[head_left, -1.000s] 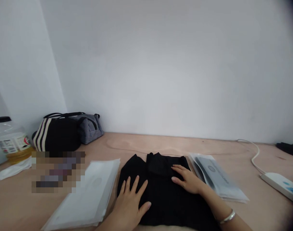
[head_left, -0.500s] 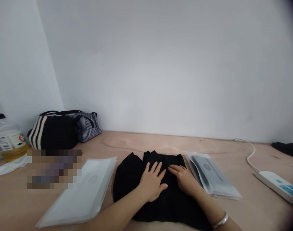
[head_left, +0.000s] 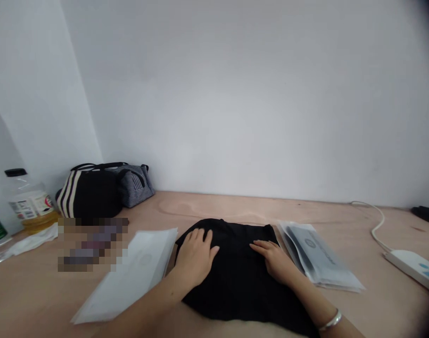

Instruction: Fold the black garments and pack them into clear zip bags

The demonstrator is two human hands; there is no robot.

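Note:
A black cloth [head_left: 235,277] lies spread on the wooden table, close to the front edge. My left hand [head_left: 196,256] rests flat on its upper left part, fingers apart and pointing away from me. On the cloth's right side lies my right hand [head_left: 274,258], palm down with its fingers stretched out. Neither hand grips anything. Left of the cloth is a stack of translucent plastic sleeves [head_left: 130,277]. To the right, beside my right forearm, sit more frosted sleeves [head_left: 320,256] with something dark inside.
Striped bags [head_left: 95,195] stand against the wall at the back left, near a bottle of yellow liquid [head_left: 33,206]. A white power strip [head_left: 411,267] with its cable lies at the right. The table [head_left: 207,199] meets the wall behind the cloth.
My left hand has moved left across the cloth, and the left part of the cloth looks flatter and less folded. My right hand stays on the cloth's right side. The view has shifted slightly left.

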